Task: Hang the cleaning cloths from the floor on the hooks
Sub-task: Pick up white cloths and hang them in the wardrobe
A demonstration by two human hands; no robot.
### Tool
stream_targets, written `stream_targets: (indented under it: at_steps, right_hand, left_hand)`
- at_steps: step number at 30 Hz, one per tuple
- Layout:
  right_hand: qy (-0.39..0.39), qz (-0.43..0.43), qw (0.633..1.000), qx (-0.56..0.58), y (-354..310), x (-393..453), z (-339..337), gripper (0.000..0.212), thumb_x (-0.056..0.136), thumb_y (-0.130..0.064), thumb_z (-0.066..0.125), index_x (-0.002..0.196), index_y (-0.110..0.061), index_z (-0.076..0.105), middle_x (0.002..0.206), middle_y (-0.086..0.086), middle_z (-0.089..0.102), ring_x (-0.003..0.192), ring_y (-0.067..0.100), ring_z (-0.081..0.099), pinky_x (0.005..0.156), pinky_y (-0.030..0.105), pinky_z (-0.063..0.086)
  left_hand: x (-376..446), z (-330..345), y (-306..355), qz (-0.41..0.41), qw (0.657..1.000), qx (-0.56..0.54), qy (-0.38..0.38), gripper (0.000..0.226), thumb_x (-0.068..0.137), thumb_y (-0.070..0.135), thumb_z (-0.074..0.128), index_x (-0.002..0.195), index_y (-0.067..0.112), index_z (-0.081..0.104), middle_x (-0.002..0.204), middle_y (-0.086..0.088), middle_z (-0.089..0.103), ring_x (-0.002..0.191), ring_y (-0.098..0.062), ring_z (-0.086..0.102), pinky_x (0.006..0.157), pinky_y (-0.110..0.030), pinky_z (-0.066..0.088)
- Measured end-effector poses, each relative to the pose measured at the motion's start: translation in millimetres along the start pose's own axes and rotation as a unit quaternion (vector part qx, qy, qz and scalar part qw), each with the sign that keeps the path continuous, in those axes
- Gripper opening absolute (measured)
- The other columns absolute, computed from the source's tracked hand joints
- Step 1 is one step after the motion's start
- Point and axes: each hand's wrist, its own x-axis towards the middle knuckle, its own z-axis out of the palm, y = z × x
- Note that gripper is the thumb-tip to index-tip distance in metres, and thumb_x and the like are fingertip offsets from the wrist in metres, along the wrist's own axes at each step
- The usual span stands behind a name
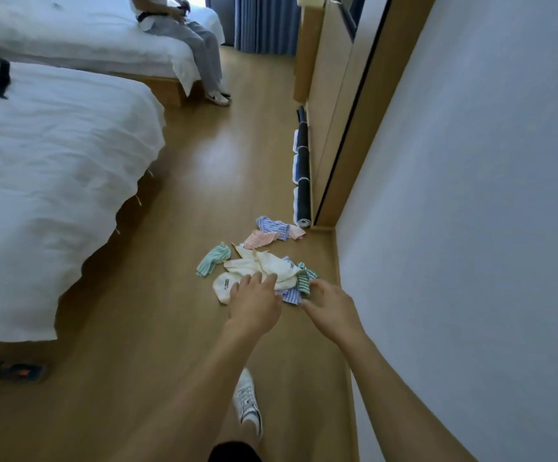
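Several small cleaning cloths lie in a loose heap on the wooden floor: cream cloths (257, 265), a green striped cloth (212, 260), a blue striped cloth (272, 225) and an orange striped cloth (259, 239). My left hand (254, 303) reaches over the near edge of the heap, fingers spread above the cream cloths. My right hand (329, 303) hovers beside a green and blue striped cloth (301, 285), fingers relaxed. Neither hand holds anything. No hooks are in view.
A white wall (471, 228) runs along the right. A rolled dark mat (303, 168) lies at the wardrobe's base. Two white beds (54, 161) stand on the left; a person (187, 35) sits on the far one. My shoe (247, 401) is behind the heap.
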Motion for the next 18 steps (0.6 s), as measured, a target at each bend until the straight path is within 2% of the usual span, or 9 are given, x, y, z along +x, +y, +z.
stream_targets:
  at_steps: [3,7,13,18]
  right_hand:
    - [-0.005,0.02,0.999,-0.032,5.9,47.1,-8.8,0.038,0.086,-0.027,0.065,0.123,-0.018,0.062,0.121,0.003,0.064,0.105,0.015,0.057,0.066,0.005,0.031]
    - [-0.014,0.055,0.997,-0.048,12.2,110.4,-10.8,0.042,0.087,-0.026,0.064,0.128,-0.018,0.059,0.127,0.005,0.061,0.115,0.021,0.055,0.08,0.017,0.033]
    - [-0.048,0.101,0.993,-0.021,24.2,185.6,0.2,0.046,0.087,-0.028,0.065,0.132,-0.018,0.056,0.132,0.002,0.059,0.121,0.018,0.054,0.089,0.02,0.036]
    - [-0.091,0.116,0.989,-0.01,43.1,247.6,13.3,0.038,0.086,-0.028,0.065,0.124,-0.021,0.061,0.12,0.0,0.066,0.106,0.017,0.061,0.075,0.022,0.039]
  left_hand:
    - [58.7,0.5,1.8,0.001,1.0,-0.012,-0.026,0.048,0.098,0.039,0.043,0.143,0.026,0.039,0.141,-0.005,0.046,0.133,-0.028,0.039,0.108,-0.044,0.03]
    - [127.8,0.7,-4.2,0.006,0.999,-0.011,-0.053,0.047,0.097,0.041,0.044,0.141,0.024,0.041,0.138,-0.006,0.048,0.129,-0.03,0.042,0.102,-0.044,0.034]
    - [204.8,9.8,-16.6,-0.005,0.994,-0.008,-0.105,0.046,0.096,0.038,0.046,0.138,0.019,0.045,0.134,-0.011,0.051,0.125,-0.034,0.046,0.096,-0.045,0.039]
    - [254.5,27.8,-20.6,-0.037,0.989,-0.006,-0.143,0.041,0.096,0.037,0.046,0.132,0.016,0.048,0.128,-0.013,0.053,0.12,-0.035,0.048,0.093,-0.045,0.041]
